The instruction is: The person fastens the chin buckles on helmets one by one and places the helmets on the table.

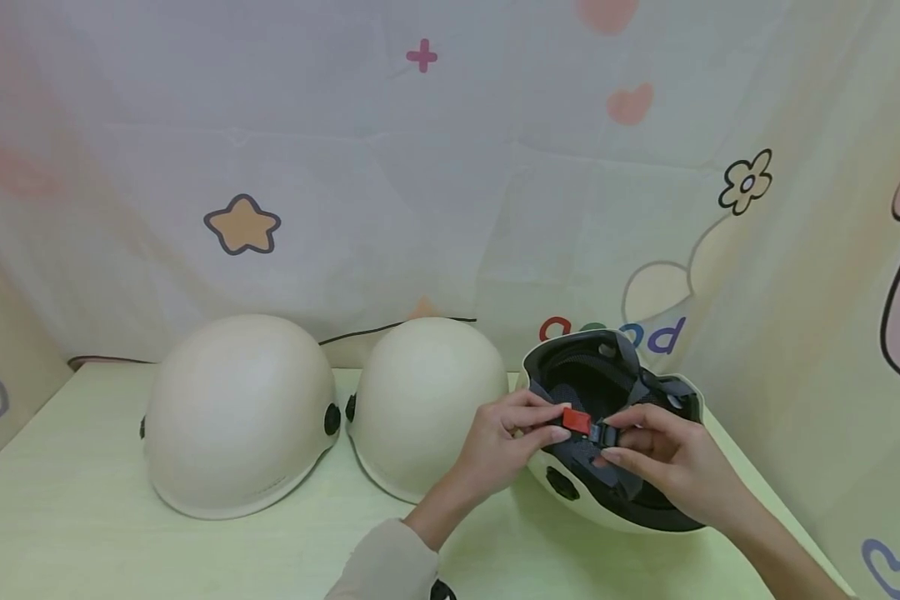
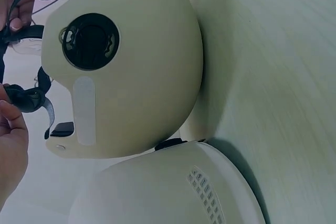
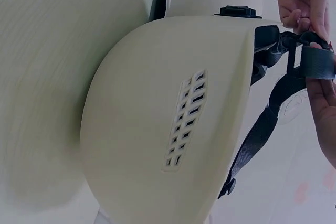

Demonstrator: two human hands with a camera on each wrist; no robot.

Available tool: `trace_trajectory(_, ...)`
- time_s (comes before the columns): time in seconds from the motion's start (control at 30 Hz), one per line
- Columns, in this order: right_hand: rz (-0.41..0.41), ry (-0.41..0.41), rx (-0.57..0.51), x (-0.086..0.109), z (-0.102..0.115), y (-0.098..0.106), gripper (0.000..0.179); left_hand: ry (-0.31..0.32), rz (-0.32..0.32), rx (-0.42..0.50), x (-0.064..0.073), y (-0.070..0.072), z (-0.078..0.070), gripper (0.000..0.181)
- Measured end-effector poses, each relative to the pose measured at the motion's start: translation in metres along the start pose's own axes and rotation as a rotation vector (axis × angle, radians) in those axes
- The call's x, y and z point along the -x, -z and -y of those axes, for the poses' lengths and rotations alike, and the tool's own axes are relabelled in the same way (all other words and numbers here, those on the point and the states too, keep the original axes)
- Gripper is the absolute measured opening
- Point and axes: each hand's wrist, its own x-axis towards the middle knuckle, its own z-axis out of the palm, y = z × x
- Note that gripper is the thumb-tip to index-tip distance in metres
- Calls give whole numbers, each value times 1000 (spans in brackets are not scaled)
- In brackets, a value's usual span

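Left hand [image 1: 506,437] pinches the red end [image 1: 577,421] of the buckle [image 1: 595,432]; right hand [image 1: 675,462] pinches the black end [image 1: 608,435]. The buckle sits over the upturned helmet [image 1: 591,505], beside the middle helmet [image 1: 431,404]. Step in hand: apparently working the buckle; latching is unclear. Next move likely calls for aligned ends.

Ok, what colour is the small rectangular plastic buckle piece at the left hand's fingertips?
Red; the head view shows that small buckle piece best.
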Motion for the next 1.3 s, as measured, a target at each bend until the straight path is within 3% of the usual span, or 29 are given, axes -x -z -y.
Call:
trace_trajectory(0.2, -15, 8, 23, 0, 3, -2, 30, -13, -1, -12, 1, -1, 0, 29)
trace_trajectory(0.6, 65, 62, -121, -2, -1, 0, 31, -74, 59, -43, 0, 4, 2, 28)
trace_trajectory(0.9, 29, 54, -50, -4, 1, -6, 30, -110, 83, -36, 1, 1, 3, 30)
trace_trajectory(1.1, 5, 15, 46, -6, 3, -8, 32, -47, 61, -15, 0, 0, 1, 29)
trace_trajectory(1.3, -49, -61, 259, -8, 5, -9, 34, 69, 40, 19, -2, 1, 0, 36)
